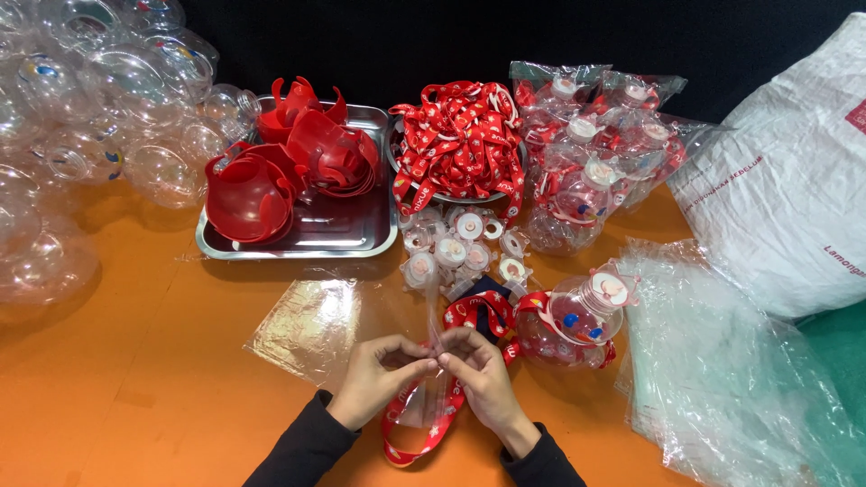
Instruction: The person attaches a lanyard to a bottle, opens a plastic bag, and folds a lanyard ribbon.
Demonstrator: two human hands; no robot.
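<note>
Clear plastic bag (431,347), small and narrow, is pinched at its upper edge between the fingertips of both hands, low at the centre of the orange tabletop (135,361). Left hand (377,377) and right hand (478,372) are closed on the bag, knuckles almost touching. A red lanyard (417,442) loops beneath the wrists, and a round clear bottle (577,325) with a red strap lies just right of the hands. Behind stand a steel tray (361,236) of red shells, a bowl of lanyards (460,135), loose white caps (456,248) and bagged bottles (595,144). Judged step: parting the bag's mouth; the next move calls for a steady opening.
</note>
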